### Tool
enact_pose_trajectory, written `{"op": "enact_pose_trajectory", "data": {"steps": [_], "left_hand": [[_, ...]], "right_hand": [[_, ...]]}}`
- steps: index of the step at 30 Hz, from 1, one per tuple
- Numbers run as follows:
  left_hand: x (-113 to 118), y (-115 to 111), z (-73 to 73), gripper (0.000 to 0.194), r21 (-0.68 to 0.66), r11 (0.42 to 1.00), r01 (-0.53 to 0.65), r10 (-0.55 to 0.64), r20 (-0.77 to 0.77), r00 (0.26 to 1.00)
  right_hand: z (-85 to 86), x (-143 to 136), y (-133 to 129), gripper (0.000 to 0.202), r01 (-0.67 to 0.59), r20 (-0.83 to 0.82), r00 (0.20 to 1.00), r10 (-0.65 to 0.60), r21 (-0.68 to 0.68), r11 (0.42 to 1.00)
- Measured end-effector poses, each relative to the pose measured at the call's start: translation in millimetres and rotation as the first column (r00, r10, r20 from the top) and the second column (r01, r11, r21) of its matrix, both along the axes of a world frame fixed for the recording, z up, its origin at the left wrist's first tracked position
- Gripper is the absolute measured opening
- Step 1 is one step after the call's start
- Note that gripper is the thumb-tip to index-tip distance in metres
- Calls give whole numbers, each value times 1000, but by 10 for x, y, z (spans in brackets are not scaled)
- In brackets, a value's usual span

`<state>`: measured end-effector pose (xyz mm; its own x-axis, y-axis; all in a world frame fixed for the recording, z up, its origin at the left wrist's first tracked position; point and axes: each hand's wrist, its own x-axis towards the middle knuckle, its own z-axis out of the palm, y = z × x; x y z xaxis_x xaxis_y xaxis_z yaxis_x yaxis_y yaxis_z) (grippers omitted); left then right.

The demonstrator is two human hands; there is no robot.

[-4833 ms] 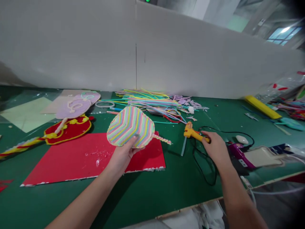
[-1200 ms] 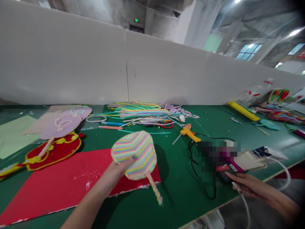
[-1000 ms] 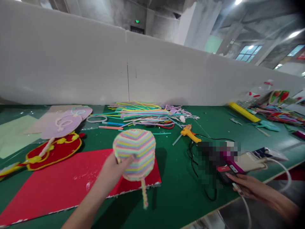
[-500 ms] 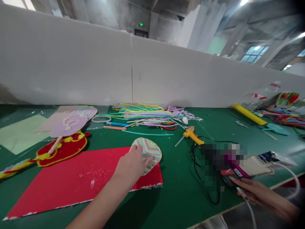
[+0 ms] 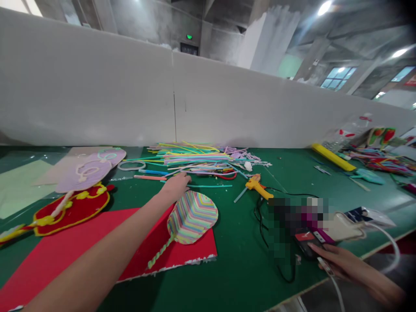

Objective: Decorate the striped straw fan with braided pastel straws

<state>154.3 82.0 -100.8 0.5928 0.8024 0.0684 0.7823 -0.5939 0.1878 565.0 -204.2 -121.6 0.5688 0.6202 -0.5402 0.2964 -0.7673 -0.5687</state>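
My left hand reaches over the striped fan, fingers partly bent but seemingly apart, just short of the pile of pipe cleaners. A teal pipe cleaner lies right by the fingertips. I cannot see anything held in that hand. The fan, in pastel stripes with a twisted green-yellow handle, rests on a red board. At the lower right, my right hand grips a black phone-sized device with a red patch. A white cable hangs at the fingers.
An orange glue gun with a black cord lies right of the pile. To the left are a red fan with yellow edging and lilac fan pieces. A yellow bundle lies far right. A white partition bounds the green table.
My left hand has let go of the striped fan and moved up and left toward the pipe cleaners. The fan's handle now shows. My right hand keeps its grip.
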Motion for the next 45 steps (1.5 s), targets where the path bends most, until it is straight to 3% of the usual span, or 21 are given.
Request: {"op": "enact_pose_trajectory", "data": {"steps": [2,5,9,12,14,16,19,21,24,26,29,35,40,45], "left_hand": [[60,86,-43,14,-39,998,57,-57,6,998],[95,182,-79,10,-30,999,39,-38,27,999],[155,203,-55,13,17,1000,-10,9,46,999],[246,199,-22,21,96,995,-37,32,58,998],[308,222,-19,23,171,985,-33,24,56,998],[350,271,-32,24,225,974,-15,8,30,1000],[370,371,-60,26,224,975,12,-8,-19,1000],[364,439,-68,27,189,982,23,-18,-31,999],[346,530,-60,23,152,988,35,-31,-29,999],[333,579,-51,20,135,990,46,-43,-27,999],[318,639,-54,18,110,992,61,-59,-20,998],[330,744,-86,17,86,996,7,-10,27,1000],[362,835,-137,16,56,998,-18,14,79,997],[333,918,-223,14,21,1000,-7,4,122,993]], "right_hand": [[13,-15,0,43,31,-79,996,-30,9,999],[-15,-39,-1,40,73,-96,993,-71,17,997],[-6,28,-12,40,3,-99,995,-4,-16,1000],[176,120,20,36,16,134,991,-3,-99,995],[366,97,129,36,32,415,910,4,-81,996],[537,-56,347,41,-161,555,826,97,68,985],[642,-501,862,44,-385,531,805,264,129,914],[602,-835,1257,36,-531,538,751,382,148,834],[452,-1205,1784,20,-702,635,625,454,202,683],[337,-1322,2052,23,-784,678,549,488,216,582],[176,-1357,2335,27,-836,698,495,518,222,501],[-28,-1424,2651,18,-835,794,407,452,123,536],[-11,-1601,2782,3,-875,847,289,446,44,482],[17,-1623,2759,9,-844,788,370,492,64,532]]}}
